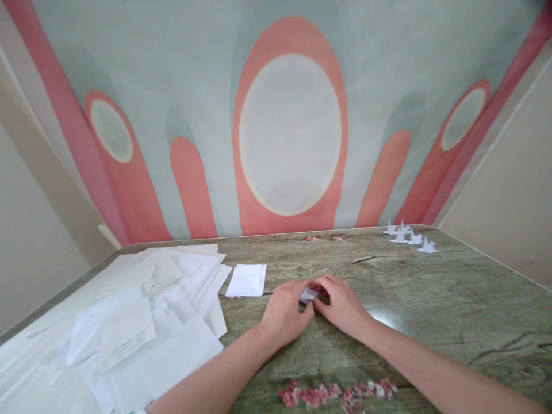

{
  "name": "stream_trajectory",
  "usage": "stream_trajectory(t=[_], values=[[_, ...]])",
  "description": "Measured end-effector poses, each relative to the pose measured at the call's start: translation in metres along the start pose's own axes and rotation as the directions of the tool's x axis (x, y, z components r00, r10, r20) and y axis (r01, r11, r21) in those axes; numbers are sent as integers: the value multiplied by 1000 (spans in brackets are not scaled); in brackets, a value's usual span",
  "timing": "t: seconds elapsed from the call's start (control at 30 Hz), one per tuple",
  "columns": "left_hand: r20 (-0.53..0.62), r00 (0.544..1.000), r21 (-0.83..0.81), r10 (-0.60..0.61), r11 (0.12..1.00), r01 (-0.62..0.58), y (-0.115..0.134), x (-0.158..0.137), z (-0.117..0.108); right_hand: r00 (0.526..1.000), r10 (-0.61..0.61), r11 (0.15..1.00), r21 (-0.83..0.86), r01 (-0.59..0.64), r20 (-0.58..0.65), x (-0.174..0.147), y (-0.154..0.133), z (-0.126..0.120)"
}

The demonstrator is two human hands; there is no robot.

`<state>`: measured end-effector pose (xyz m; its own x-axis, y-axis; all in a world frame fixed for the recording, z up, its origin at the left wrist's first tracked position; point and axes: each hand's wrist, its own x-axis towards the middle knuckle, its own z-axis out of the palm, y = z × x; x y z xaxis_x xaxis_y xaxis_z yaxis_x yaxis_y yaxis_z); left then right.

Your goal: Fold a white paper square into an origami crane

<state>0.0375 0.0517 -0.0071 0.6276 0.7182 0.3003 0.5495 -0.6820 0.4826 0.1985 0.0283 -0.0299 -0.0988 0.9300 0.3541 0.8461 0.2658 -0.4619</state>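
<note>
Near the middle of the table, a small folded piece of white paper point(308, 295) is pinched between my two hands. My left hand point(285, 310) grips its left side, with the thumb in front and the fingers behind. On the other side, my right hand point(340, 303) has its thumb and fingers closed at the paper's right edge. Parts of the paper are hidden by my fingers. Just left of my left hand lies a stack of square white paper sheets point(248, 280).
A large, loose pile of white paper point(172, 339), some with writing, covers the table's left side. Several small folded paper figures point(401, 234) stand at the far right. A patterned wall covering point(207, 115) rises behind the wood-grain table point(431, 322), which has printed pink flowers point(319, 395).
</note>
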Motion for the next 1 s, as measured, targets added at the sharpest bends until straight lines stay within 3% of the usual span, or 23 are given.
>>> stream_trajectory(t=[0.13,0.3,0.5,0.67,0.83,0.93,1.0], values=[[-54,997,14,-64,998,64,-7,-1,7,992,-123,975,-185,123,14,1,-3,-2],[-70,993,0,-100,995,100,-16,1,10,947,-319,851,-429,303,36,1,-6,-6],[-43,994,83,-99,991,102,-13,4,7,904,-427,782,-497,376,11,-2,-7,-4],[10,995,216,-94,972,90,-5,4,2,906,-421,778,-499,381,37,-4,-8,-3],[12,997,220,-74,973,70,-5,4,0,944,-328,875,-364,319,38,-4,-13,-5],[-6,996,157,-90,984,90,-8,4,-1,978,-209,974,-91,208,-5,-3,-9,-6],[-5,995,123,-103,987,103,-10,4,0,995,-101,988,119,103,-27,-2,-3,-7]])
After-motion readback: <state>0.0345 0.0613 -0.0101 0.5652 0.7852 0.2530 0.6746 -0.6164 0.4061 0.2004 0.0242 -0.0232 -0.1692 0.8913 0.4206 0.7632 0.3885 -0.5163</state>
